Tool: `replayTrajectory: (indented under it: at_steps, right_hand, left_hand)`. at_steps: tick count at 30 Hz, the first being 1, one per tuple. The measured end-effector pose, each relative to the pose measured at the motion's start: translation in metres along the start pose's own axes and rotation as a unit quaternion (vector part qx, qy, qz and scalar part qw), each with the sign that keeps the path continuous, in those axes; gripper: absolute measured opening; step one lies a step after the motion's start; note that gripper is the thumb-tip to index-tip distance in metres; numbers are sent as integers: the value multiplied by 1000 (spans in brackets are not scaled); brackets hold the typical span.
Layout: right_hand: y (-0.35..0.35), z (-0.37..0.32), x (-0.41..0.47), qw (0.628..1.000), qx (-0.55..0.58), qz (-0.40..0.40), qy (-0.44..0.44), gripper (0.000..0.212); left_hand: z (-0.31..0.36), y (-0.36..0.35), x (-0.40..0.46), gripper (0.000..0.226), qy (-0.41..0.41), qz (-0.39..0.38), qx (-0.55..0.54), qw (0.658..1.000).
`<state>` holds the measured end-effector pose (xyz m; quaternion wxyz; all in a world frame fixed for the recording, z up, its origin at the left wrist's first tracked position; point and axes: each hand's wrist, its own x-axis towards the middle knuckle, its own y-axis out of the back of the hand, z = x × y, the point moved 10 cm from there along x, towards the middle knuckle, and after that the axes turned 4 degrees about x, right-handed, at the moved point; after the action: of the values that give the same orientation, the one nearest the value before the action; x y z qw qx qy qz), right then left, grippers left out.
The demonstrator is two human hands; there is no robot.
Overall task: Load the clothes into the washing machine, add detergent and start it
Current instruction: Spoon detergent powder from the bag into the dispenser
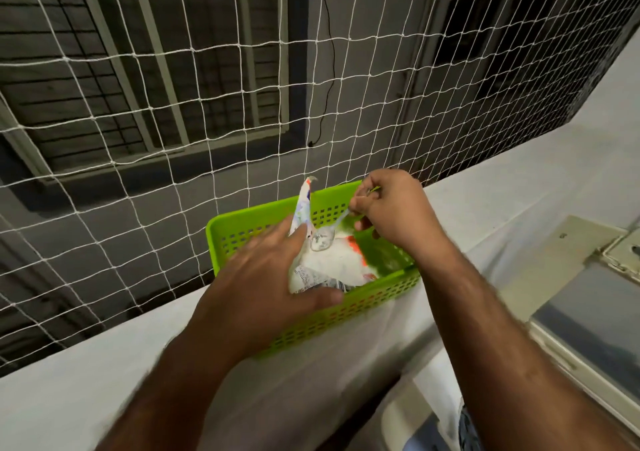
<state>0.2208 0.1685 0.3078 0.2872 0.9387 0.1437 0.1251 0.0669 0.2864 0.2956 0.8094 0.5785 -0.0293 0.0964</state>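
A white rope net (214,80) stretches across the whole opening above the pale ledge (79,391). Behind it stands a grey building wall with a barred window (114,80) in a light frame. A thin black cable (329,56) hangs down that wall, ending just above the ledge's far edge.

In front of me runs a pale grey ledge (104,374) along the netting. A green perforated basket (349,315) sits directly on it, its near side overhanging the ledge's edge.
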Motion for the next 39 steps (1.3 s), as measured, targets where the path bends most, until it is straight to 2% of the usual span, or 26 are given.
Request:
replayTrajectory:
  at_steps: [8, 16, 20, 25, 33, 39]
  right_hand:
    - [-28, 10, -5, 991, 58, -95, -72, 21]
    - [-46, 14, -20, 968, 36, -220, -118, 16]
    - [-59, 16, -25, 957, 31, -253, -137, 17]
    - [-57, 17, -25, 955, 55, -247, -155, 12]
    - [-10, 17, -19, 968, 104, -165, -156, 12]
    - [28, 30, -23, 968, 157, -110, -164, 15]
  left_hand:
    - [0, -1, 0, 120, 0, 0, -12, 1000]
    - [7, 5, 1, 114, -19, 11, -26, 999]
    - [7, 3, 2, 114, -28, 7, -25, 999]
    - [5, 2, 1, 115, -22, 9, -26, 999]
    - [-6, -6, -1, 117, 25, -16, -61, 998]
    - [-6, -3, -1, 117, 10, 2, -48, 999]
